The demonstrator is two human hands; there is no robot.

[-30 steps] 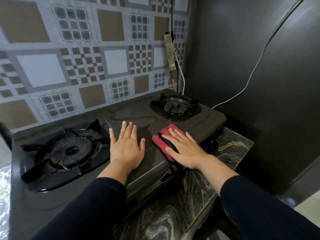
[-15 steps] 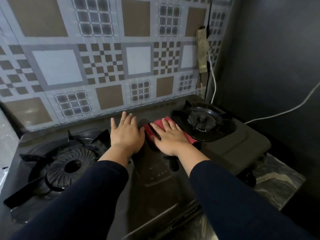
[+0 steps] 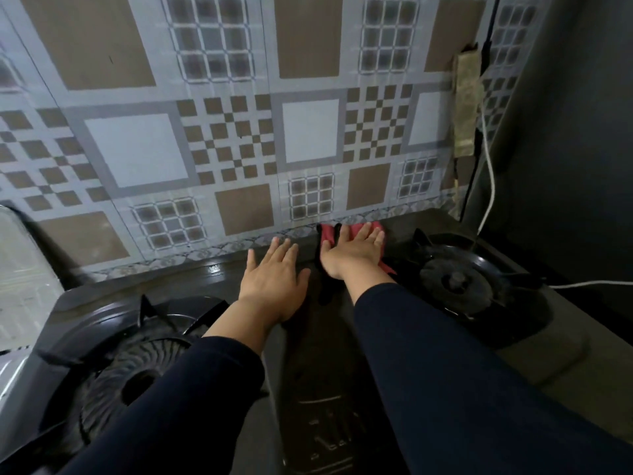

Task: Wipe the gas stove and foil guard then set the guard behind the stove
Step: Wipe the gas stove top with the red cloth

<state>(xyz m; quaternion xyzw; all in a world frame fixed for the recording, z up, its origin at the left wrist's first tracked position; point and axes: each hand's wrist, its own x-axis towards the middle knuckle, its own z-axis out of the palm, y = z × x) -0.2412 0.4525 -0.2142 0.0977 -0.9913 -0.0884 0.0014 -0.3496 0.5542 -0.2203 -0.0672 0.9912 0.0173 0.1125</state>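
both hands lie flat on the dark gas stove (image 3: 308, 354) in the middle of the frame, dark sleeves running down to the lower edge. right hand (image 3: 354, 250), fingers spread and stretched out, presses palm-down on a red cloth (image 3: 352, 231) at the stove's back edge, just below the patterned wall; the cloth shows red above the fingertips and at the wrist side, with a black part hanging beside the thumb. nothing is gripped, the hand only bears down on the cloth. left hand (image 3: 274, 281) sits just left of it, open and flat on the bare stove top, holding nothing, thumb close to the cloth's dark edge.

left burner (image 3: 137, 378) with its black pan support fills the lower left of the frame, partly hidden by the left sleeve. right burner (image 3: 455, 281) sits at centre right, just beside the cloth. a shiny foil guard (image 3: 20, 269) stands at the left edge of the frame, beside the stove's left end. a white cable (image 3: 489, 186) hangs down the corner at upper right, next to a grimy strip (image 3: 466, 104) fixed to the tiled wall (image 3: 137, 149).
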